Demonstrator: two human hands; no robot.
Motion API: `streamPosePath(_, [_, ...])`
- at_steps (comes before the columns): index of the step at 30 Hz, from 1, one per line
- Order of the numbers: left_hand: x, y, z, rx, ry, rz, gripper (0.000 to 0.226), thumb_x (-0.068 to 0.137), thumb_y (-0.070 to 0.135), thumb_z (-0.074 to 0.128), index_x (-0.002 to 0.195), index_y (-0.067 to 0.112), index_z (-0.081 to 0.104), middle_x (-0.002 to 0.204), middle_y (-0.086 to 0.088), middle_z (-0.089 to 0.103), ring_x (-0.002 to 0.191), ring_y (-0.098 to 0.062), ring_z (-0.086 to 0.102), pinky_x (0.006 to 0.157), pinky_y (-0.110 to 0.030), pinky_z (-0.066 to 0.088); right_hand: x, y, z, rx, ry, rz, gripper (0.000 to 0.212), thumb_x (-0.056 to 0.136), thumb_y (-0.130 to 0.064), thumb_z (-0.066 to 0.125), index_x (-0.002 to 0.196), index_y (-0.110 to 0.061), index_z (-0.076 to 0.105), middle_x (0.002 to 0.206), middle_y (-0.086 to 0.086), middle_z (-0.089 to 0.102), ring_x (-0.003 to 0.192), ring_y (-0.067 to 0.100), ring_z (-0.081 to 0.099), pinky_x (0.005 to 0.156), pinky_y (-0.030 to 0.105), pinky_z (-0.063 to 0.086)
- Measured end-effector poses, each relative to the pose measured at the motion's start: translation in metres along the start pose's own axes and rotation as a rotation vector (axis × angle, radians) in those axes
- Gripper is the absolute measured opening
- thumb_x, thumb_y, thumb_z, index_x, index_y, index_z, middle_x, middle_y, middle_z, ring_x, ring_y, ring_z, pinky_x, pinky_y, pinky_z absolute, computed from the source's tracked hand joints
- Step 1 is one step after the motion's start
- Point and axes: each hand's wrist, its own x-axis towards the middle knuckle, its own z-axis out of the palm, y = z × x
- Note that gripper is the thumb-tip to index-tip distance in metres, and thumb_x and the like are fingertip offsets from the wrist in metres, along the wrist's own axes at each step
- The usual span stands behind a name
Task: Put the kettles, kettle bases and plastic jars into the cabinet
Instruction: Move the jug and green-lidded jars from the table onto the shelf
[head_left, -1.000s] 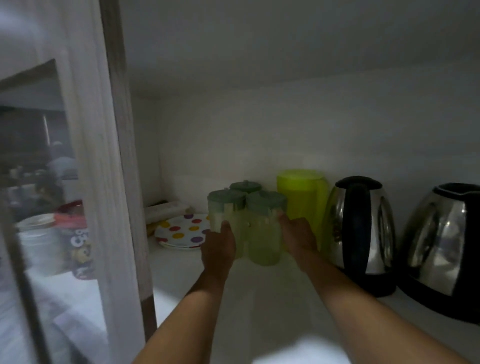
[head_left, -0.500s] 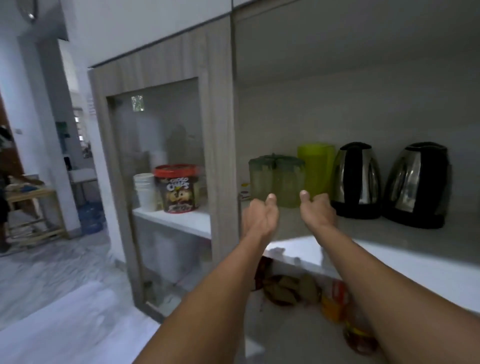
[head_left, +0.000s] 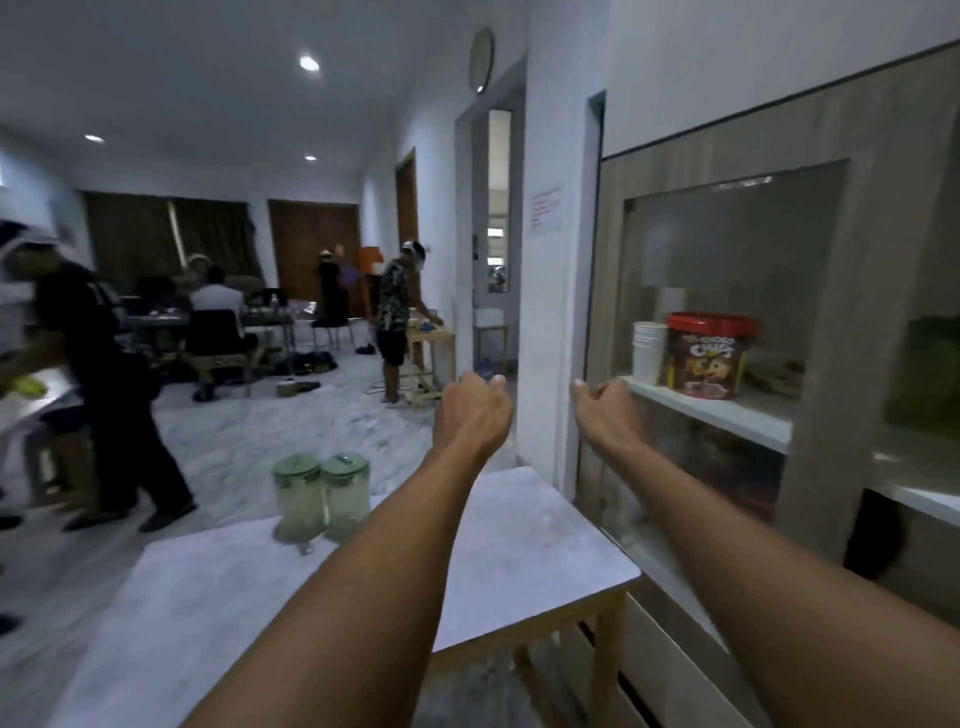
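Observation:
Two pale green plastic jars (head_left: 322, 496) with green lids stand side by side at the far edge of the white table (head_left: 519, 540). My left hand (head_left: 475, 408) and my right hand (head_left: 605, 408) are stretched out in the air beyond the table, fingers loosely curled, holding nothing. The wooden cabinet (head_left: 831, 364) rises on the right, its glass door in front of the shelf. A blurred green shape (head_left: 930, 374) shows at the far right inside it. No kettle is in view.
Behind the cabinet glass stand a red-lidded Choco Chips tub (head_left: 706, 356) and a stack of white cups (head_left: 648, 351) on a white shelf. Several people stand and sit in the room at left, among chairs and tables.
My hands let go of the jars on the cabinet shelf and drew back. The view swung left from the cabinet's inside to the table and the room.

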Motion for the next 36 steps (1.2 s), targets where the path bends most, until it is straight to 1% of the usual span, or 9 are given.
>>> streamPosePath(6, [0.014,-0.121,-0.089,0.129,0.188,-0.275,0.044,0.1,0.037,0.04,0.118,0.002,0.058,0.124,-0.022,0.06,0.112,-0.039,0.055,0.082,-0.037,0.041,-0.043,-0.054,0.137,-0.028,-0.34,-0.124,0.061,0.098,-0.05,0.044,0.139,-0.005,0.041,0.141,0.02,0.052,0.127,0.039,0.051,0.099,0.041,0.041])
streamPosePath(9, [0.025,-0.175,-0.107,0.152,0.227,-0.381,0.045,0.098,0.038,0.04,0.112,0.001,0.061,0.115,-0.019,0.064,0.103,-0.037,0.059,0.07,-0.033,0.036,-0.056,-0.056,0.195,-0.042,-0.463,-0.17,0.058,0.098,-0.049,0.044,0.136,-0.005,0.041,0.14,0.019,0.053,0.125,0.038,0.051,0.096,0.041,0.042])
streamPosePath(14, [0.054,-0.247,-0.098,0.154,0.21,-0.526,0.045,0.095,0.039,0.04,0.106,0.002,0.062,0.107,-0.017,0.066,0.095,-0.035,0.061,0.065,-0.032,0.037,-0.047,-0.036,0.278,-0.109,-0.576,-0.153,0.055,0.098,-0.047,0.045,0.134,-0.005,0.041,0.138,0.018,0.054,0.125,0.038,0.052,0.095,0.041,0.042])
streamPosePath(18, [0.095,-0.3,-0.068,0.145,0.11,-0.583,0.03,0.094,0.032,0.044,0.091,0.006,0.059,0.101,-0.015,0.067,0.082,-0.03,0.057,0.054,-0.029,0.031,-0.01,-0.014,0.342,-0.164,-0.622,-0.107,0.052,0.098,-0.044,0.046,0.132,-0.005,0.043,0.135,0.018,0.055,0.122,0.037,0.053,0.093,0.04,0.043])
streamPosePath(20, [0.124,-0.328,-0.048,0.141,0.081,-0.609,0.028,0.094,0.03,0.047,0.092,0.006,0.061,0.102,-0.016,0.068,0.088,-0.033,0.062,0.06,-0.029,0.036,0.014,-0.002,0.377,-0.192,-0.627,-0.074,0.049,0.099,-0.042,0.047,0.131,-0.005,0.044,0.134,0.018,0.056,0.121,0.037,0.054,0.092,0.039,0.043])
streamPosePath(26, [0.21,-0.386,0.005,0.126,0.07,-0.733,0.035,0.094,0.02,0.049,0.127,0.008,0.053,0.12,-0.016,0.063,0.11,-0.035,0.059,0.077,-0.032,0.042,0.08,0.027,0.471,-0.246,-0.66,0.028,0.05,0.095,-0.04,0.056,0.13,-0.006,0.043,0.132,0.016,0.057,0.12,0.036,0.056,0.09,0.039,0.045])
streamPosePath(31, [0.264,-0.427,0.036,0.074,0.071,-0.845,0.051,0.09,0.026,0.063,0.132,0.004,0.045,0.129,-0.017,0.059,0.118,-0.037,0.057,0.091,-0.038,0.046,0.108,0.038,0.53,-0.222,-0.68,0.077,0.061,0.086,-0.043,0.067,0.13,-0.009,0.042,0.129,0.013,0.057,0.119,0.036,0.057,0.09,0.039,0.046])
streamPosePath(34, [0.284,-0.446,0.049,0.025,0.057,-0.897,0.063,0.085,0.032,0.069,0.133,0.001,0.041,0.126,-0.017,0.06,0.114,-0.038,0.06,0.091,-0.041,0.049,0.112,0.042,0.552,-0.232,-0.659,0.107,0.048,0.089,-0.039,0.061,0.124,-0.009,0.046,0.126,0.013,0.059,0.116,0.035,0.057,0.088,0.038,0.045])
streamPosePath(36, [0.293,-0.456,0.054,0.015,0.052,-0.903,0.056,0.084,0.033,0.068,0.128,0.003,0.049,0.123,-0.016,0.063,0.112,-0.038,0.06,0.089,-0.039,0.05,0.114,0.043,0.559,-0.231,-0.647,0.122,0.039,0.092,-0.034,0.056,0.121,-0.009,0.05,0.123,0.014,0.061,0.115,0.035,0.058,0.089,0.037,0.045])
